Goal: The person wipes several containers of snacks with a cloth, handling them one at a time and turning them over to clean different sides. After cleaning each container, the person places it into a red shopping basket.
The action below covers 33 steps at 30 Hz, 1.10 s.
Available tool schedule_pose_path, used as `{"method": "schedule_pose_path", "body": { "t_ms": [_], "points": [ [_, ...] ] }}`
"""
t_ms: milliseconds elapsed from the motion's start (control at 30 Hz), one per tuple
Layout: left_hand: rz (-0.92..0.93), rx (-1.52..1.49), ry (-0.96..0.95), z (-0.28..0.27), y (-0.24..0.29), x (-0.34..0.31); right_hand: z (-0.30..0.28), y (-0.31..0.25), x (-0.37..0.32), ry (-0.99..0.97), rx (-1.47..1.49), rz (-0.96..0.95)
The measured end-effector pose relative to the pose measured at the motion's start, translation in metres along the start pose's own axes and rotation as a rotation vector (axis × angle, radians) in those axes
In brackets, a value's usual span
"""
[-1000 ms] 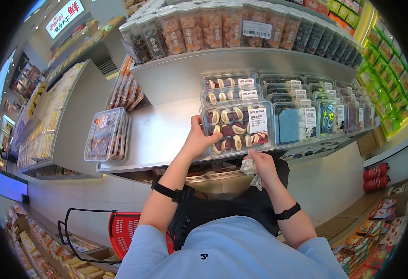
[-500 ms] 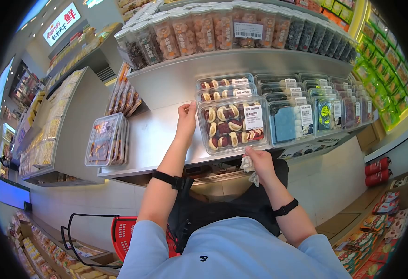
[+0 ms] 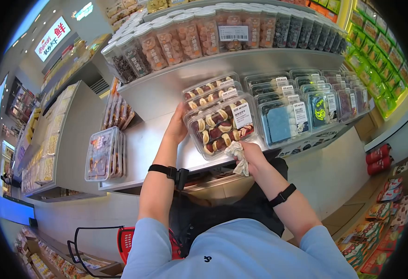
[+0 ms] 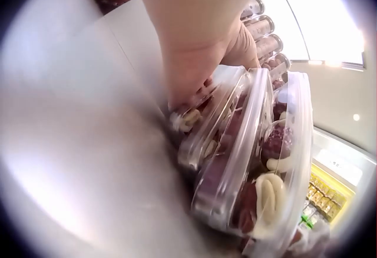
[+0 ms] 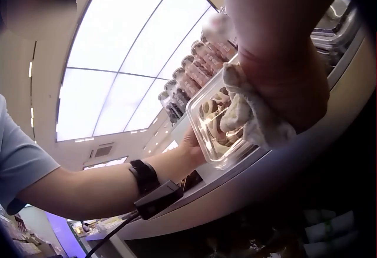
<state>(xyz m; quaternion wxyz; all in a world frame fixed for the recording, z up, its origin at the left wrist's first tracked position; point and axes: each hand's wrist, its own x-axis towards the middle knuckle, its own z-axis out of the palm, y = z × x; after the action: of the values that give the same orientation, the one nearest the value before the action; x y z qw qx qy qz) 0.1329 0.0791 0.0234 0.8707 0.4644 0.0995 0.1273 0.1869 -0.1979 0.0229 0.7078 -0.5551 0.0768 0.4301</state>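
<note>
Three clear plastic boxes of dark red dates with cream-coloured pieces lean in a row, the front box bearing a white label. My left hand is at their left side, its fingers curled round the edge of the rear boxes and partly hidden behind them. In the left wrist view the hand reaches over the rearmost box. My right hand grips a crumpled white tissue at the front box's lower right corner. The right wrist view shows the tissue overlapping that box.
More clear boxes stand in rows to the right. Other packs lean at the shelf's left end. Lidded jars line the upper shelf. Bare metal shelf shows left of my hand. A red basket hangs beside me.
My left hand went from the front box's left edge, thumb on its lid, back to the rear boxes. The boxes now slant more. My right hand stays at the lower corner with the tissue.
</note>
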Motion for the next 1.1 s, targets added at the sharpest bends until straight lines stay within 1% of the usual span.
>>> {"method": "schedule_pose_path", "body": {
  "t_ms": [33, 133, 167, 233, 267, 333, 367, 467, 500, 600, 633, 733, 767, 867, 967, 1033, 1067, 1100],
  "points": [
    [-0.037, 0.135, 0.058, 0.018, 0.003, -0.007, 0.002, 0.001, 0.002, -0.027, 0.019, 0.025],
    [-0.025, 0.106, 0.142, 0.041, 0.008, -0.022, 0.007, 0.006, 0.006, -0.081, 0.079, 0.080],
    [0.093, 0.308, 0.111, 0.026, -0.001, -0.021, 0.008, 0.008, 0.005, -0.081, 0.095, 0.082],
    [0.183, 0.386, 0.203, 0.031, -0.010, -0.048, 0.008, 0.009, 0.004, -0.088, 0.126, 0.082],
    [0.220, 0.424, 0.249, 0.035, -0.017, -0.064, 0.007, 0.009, 0.004, -0.090, 0.048, 0.057],
    [0.268, 0.789, 0.102, 0.062, -0.031, -0.087, 0.001, 0.009, -0.003, -0.091, -0.107, 0.022],
    [0.350, 0.844, 0.167, 0.065, -0.043, -0.087, -0.002, 0.005, -0.010, -0.096, -0.166, 0.034],
    [0.349, 0.854, 0.178, 0.050, -0.059, -0.079, -0.018, 0.004, -0.008, -0.107, -0.373, -0.018],
    [0.323, 0.888, 0.178, 0.051, -0.057, -0.080, -0.022, 0.009, -0.005, -0.097, -0.245, -0.051],
    [0.256, 0.720, 0.107, 0.060, -0.052, -0.086, -0.039, 0.016, -0.007, -0.085, -0.242, -0.025],
    [0.261, 0.734, 0.107, 0.061, -0.053, -0.089, -0.041, 0.018, -0.014, -0.051, -0.219, -0.023],
    [0.172, 0.664, 0.101, 0.060, -0.053, -0.092, -0.055, 0.028, -0.021, -0.091, -0.185, -0.106],
    [0.102, 0.672, 0.119, 0.059, -0.052, -0.091, -0.059, 0.034, -0.019, -0.121, -0.152, -0.164],
    [0.124, 0.593, 0.136, 0.066, -0.057, -0.094, -0.055, 0.037, -0.024, -0.127, -0.031, -0.221],
    [0.211, 0.541, 0.087, 0.068, -0.062, -0.096, -0.055, 0.032, -0.025, -0.126, -0.104, -0.196],
    [0.240, 0.590, 0.039, 0.065, -0.060, -0.094, -0.060, 0.030, -0.013, -0.092, -0.269, -0.229],
    [0.249, 0.612, 0.018, 0.063, -0.060, -0.095, -0.061, 0.032, -0.006, -0.073, -0.353, -0.240],
    [0.218, 0.562, 0.013, 0.062, -0.057, -0.093, -0.057, 0.031, -0.001, -0.037, -0.348, -0.258]
  ]
}}
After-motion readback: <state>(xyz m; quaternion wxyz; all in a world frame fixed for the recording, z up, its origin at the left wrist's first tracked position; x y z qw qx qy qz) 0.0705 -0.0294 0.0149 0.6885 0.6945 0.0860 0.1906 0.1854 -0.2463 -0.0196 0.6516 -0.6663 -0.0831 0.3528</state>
